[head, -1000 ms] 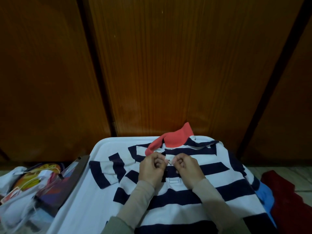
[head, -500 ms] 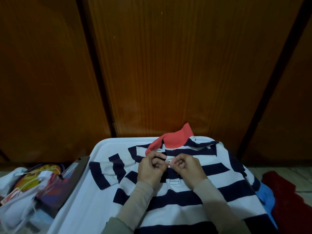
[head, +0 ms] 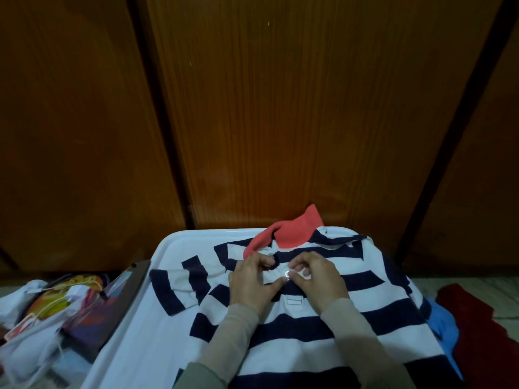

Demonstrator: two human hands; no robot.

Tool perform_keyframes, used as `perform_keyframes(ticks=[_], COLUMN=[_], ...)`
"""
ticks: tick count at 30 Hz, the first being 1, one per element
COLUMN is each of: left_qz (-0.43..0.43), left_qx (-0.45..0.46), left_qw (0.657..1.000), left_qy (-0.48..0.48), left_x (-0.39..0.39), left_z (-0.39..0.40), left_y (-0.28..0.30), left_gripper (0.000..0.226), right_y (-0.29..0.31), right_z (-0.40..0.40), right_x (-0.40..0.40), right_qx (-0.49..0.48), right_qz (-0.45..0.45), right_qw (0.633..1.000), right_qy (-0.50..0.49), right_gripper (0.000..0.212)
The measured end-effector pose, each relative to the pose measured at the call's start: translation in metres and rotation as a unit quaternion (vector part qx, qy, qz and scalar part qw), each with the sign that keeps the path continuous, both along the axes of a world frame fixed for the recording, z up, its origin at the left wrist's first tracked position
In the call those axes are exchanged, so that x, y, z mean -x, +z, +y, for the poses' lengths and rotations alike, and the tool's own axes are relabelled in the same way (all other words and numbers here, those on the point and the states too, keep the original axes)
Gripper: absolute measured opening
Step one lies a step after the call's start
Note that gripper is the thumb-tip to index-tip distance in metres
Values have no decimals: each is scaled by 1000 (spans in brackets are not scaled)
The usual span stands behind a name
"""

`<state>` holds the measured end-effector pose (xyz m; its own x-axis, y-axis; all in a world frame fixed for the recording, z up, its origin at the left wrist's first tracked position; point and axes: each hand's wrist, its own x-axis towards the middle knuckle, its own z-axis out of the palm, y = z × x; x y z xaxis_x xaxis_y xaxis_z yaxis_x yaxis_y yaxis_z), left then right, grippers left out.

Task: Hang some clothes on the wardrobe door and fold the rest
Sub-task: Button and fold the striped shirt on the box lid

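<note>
Beside table [head: 132,318], cluttered bags [head: 42,313].

Shirt [head: 309,327] on table [head: 157,318], before wardrobe [head: 280,108].

White table [head: 134,327] (striped shirt [head: 309,327] atop)

The striped shirt [head: 309,327] is a matt knit cloth, its coral collar [head: 292,234] a ribbed, duller weave. A small button [head: 287,274] at the placket shines like glossy plastic. The white table [head: 134,332] under it looks smooth, slightly shiny plastic, brightest along its far edge. The wardrobe door [head: 280,122] behind is grained wood with a soft sheen.
</note>
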<state>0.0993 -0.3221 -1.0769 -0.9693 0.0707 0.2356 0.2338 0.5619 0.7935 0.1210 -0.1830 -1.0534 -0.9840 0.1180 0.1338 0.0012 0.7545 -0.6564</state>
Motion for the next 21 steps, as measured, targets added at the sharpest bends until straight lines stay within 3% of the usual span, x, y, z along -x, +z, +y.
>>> perform_keyframes(ticks=[5,11,13,16,19,21], left_qz=[-4,-1,3,1,-3,-3], left_qx=[173,318,363,371,341,306], left_qw=[985,948,932,929,940,952], left_qy=[3,-14,-15,-18,-25,-26], left_x=[-2,-9,-14,-21,-24,-25], left_z=[1,5,6,5,4,2], left_y=[4,4,5,7,8,9], left_gripper=[43,46,59,77,46,39], right_y=[-5,-9,-9,-9,-9,-9], right_z=[-5,-6,-6,-4,-3,-3], right_x=[-1,-4,-6,-12,-18,-21], right_qx=[-149,-160,-155,-147,-141,-135], right_qz=[16,17,15,18,26,31], right_qw=[987,985,986,987,988,989], right_qy=[61,56,53,56,56,46], right_gripper=[28,28,27,25,23,21])
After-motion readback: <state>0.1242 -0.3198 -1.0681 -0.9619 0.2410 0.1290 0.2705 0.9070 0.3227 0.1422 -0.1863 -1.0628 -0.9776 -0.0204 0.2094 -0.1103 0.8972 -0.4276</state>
